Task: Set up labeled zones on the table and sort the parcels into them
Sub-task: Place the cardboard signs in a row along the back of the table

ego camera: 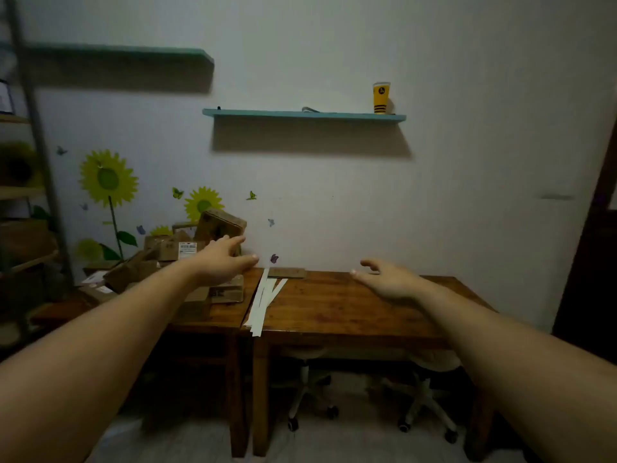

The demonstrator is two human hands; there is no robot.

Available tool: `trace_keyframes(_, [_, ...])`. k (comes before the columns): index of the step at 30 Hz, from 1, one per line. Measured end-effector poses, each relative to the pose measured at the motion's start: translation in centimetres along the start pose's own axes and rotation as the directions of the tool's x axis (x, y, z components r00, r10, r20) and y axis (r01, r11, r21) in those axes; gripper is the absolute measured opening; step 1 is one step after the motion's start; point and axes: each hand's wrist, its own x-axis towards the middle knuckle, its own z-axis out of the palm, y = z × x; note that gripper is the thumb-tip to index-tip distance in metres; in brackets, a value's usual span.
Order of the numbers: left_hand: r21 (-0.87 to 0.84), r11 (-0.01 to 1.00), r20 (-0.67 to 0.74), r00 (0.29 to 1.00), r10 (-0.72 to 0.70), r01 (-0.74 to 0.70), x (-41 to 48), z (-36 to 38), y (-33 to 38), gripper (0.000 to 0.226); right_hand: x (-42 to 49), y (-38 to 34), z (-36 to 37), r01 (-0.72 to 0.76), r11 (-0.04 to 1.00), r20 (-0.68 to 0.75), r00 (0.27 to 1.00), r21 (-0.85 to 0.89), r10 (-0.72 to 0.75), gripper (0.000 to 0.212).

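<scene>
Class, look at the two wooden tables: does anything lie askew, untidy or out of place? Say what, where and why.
The brown cardboard parcels sit in a jumbled heap on the left wooden table, several tilted. The white paper strips lie crossed along the seam between the tables, their ends overhanging the front edge.

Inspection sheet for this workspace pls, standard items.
Surface: two wooden tables set side by side; light is dim.
Job's things: cardboard parcels piled on the left table; white paper strips lying along the seam; flat cardboard piece at the right table's back edge.
Clutter: nothing seen.
Grippers: left hand open, reaching over the parcels; right hand open above the right table; both hold nothing.
Cables: nothing seen.
Surroundings: teal shelf with a yellow cup; sunflower stickers on the wall; stools under the right table.
</scene>
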Motion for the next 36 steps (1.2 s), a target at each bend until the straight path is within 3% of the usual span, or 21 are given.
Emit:
trace_keyframes(8, [0.04,0.999,0.075,0.997,-0.02,0.017,14.4,2.0,-6.5,0.07,15.7,0.5,5.5,-0.098,0.992,0.024,0.995,-0.073,0.1,0.071])
trace_keyframes(18, [0.023,0.999,0.157,0.986,-0.05,0.047,33.6,6.2,-10.9,0.07,33.7,5.0,8.0,-0.171,0.985,0.053,0.984,-0.018,0.172,0.07])
trace_keyframes(27, [-0.027,0.979,0.182,0.964,-0.194,0.202,49.1,13.8,-13.8,0.07,51.9,12.8,11.0,-0.107,0.987,0.229,0.964,-0.119,0.133,0.074])
trace_keyframes(36, [-0.006,0.951,0.264,0.918,-0.296,0.308,61.6,17.1,-20.2,0.073,66.8,15.0,16.0,-0.104,0.985,0.33,0.933,-0.136,0.144,0.074])
